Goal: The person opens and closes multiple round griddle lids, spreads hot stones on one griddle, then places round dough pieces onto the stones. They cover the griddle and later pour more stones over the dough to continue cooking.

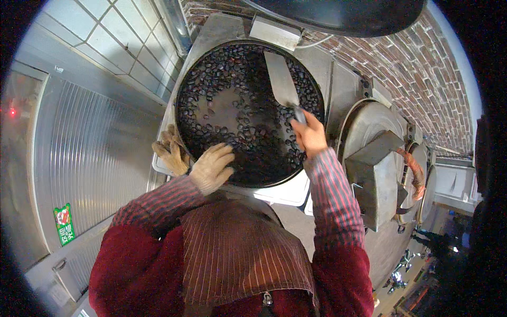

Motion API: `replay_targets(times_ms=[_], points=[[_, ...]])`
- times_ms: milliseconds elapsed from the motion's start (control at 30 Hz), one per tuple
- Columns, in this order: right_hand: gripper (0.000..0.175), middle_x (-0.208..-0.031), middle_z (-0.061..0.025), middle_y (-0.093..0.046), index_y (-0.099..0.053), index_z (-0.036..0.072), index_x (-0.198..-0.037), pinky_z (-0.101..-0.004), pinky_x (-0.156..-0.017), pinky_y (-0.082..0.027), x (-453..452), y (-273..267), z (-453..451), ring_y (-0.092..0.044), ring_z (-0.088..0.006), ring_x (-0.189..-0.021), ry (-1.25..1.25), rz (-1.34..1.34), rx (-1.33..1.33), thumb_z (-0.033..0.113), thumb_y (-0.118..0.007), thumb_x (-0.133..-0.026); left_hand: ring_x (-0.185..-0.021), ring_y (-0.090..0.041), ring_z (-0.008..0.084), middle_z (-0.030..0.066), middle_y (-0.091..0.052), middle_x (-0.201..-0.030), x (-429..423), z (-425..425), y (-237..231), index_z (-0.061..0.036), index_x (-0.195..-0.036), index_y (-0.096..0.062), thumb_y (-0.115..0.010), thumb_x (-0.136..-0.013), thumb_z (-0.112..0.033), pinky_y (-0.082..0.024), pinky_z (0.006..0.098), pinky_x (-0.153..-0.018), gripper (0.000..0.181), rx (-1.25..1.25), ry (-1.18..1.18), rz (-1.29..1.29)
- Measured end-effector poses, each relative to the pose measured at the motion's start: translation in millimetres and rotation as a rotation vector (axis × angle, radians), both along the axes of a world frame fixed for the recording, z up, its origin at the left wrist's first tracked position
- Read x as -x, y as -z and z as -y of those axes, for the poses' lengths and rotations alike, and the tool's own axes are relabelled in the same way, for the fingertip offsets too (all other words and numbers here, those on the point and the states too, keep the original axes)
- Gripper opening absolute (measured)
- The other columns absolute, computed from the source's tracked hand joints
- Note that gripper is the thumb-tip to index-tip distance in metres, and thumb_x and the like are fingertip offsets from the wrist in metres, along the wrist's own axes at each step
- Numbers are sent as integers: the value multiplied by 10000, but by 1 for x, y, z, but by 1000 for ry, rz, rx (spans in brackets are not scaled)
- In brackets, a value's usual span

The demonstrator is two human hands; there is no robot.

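Note:
A large round black pan [226, 106] lies before me, with many dark, glossy nuts or beans [233, 63] spread in it. My right hand [311, 132], without a glove, grips the handle of a wide metal spatula [282, 77]. The spatula's blade is over the upper right part of the pan. My left hand [212, 168] wears a beige knit glove and rests at the pan's lower left rim, its fingers over the dark contents; I see nothing held in it. Beside it, at the pan's left edge, lies a worn work glove [172, 150].
A metal scoop-like box [374, 178] with a wrapped handle [414, 174] sits on a round metal lid [370, 119] at the right. Tiled and ribbed panels stand at the left, a brick wall [435, 79] behind. A dark round lid [348, 16] overhangs the pan's far side.

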State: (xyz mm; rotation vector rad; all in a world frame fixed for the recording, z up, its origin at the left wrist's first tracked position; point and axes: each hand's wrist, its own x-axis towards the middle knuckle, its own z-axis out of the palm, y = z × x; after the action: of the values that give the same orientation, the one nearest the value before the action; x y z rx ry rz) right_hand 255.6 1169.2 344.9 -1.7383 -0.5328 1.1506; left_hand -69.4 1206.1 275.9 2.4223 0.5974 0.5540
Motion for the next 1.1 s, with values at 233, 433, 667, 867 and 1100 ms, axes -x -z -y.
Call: replay_targets(times_ms=[233, 433, 667, 867, 1100], points=[[440, -823, -120, -702, -658, 49, -1286, -375, -657, -543, 46, 91, -120, -690, -229, -719, -89, 262, 179, 294, -677, -920, -1231, -575, 363, 174, -613, -1281, 71, -1, -6, -9, -1184, -641, -692, -871, -82, -474, 448, -1034, 325, 92, -322, 8], [490, -1142, -251, -706, -594, 115, -1376, -430, -932, -527, 87, 98, -76, -684, -389, -1078, -505, 664, 127, 345, -634, -945, -1205, -600, 326, 148, -625, -1288, 74, 2, -2, -29, -1177, -657, -680, -884, -52, -477, 399, -1030, 294, 144, -392, 27], [482, -1027, -256, -697, -605, 161, -1350, -487, -842, -536, 79, 70, 58, -675, -431, -972, -526, 644, 74, 346, -685, -912, -1149, -632, 317, 166, -636, -1248, 43, -26, -11, -11, -1144, -670, -658, -910, -66, -518, 396, -988, 241, 82, -332, 126], [431, -1018, -216, -736, -632, 50, -1289, -392, -830, -544, 4, 110, 90, -727, -284, -949, 53, 461, 228, 311, -680, -951, -1163, -620, 324, 161, -635, -1260, 14, -24, -13, -15, -1149, -672, -653, -913, -96, -498, 400, -1013, 250, 121, -198, 14], [497, -1079, -258, -712, -608, 72, -1335, -481, -875, -526, 24, 130, 90, -680, -440, -1015, 19, 600, 128, 364, -666, -937, -1186, -606, 332, 177, -629, -1270, 6, -42, -3, -6, -1156, -664, -663, -911, -136, -476, 401, -1040, 277, 107, -227, -4]])
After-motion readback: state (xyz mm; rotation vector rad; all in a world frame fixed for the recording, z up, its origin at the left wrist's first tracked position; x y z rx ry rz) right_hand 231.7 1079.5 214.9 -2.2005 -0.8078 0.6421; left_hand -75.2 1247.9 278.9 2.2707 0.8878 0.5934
